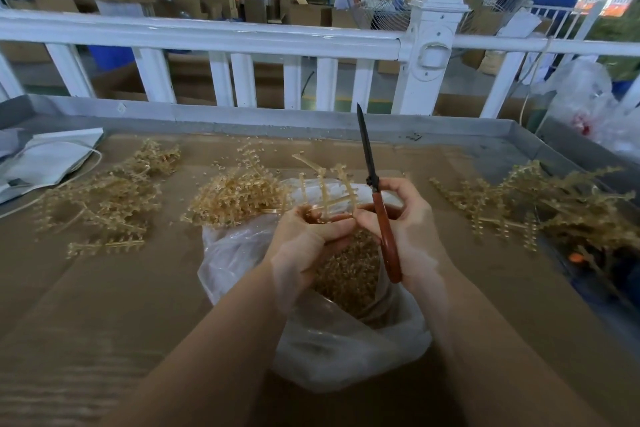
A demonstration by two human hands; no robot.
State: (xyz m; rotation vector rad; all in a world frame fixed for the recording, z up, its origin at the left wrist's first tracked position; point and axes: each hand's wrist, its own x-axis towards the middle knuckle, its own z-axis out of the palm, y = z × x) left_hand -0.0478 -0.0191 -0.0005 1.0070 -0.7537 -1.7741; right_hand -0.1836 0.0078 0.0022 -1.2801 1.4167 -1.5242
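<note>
Over the bag (346,350), our left hand (304,239) and right hand (412,218) pinch the light, brittle sprue (325,191) by its stem; right fingers also clasp the scissors (384,229).

Bare worktop (114,288) lies open at near left, while amber sprue piles (104,198) and the plastic bag (346,340) crowd the middle.
</note>
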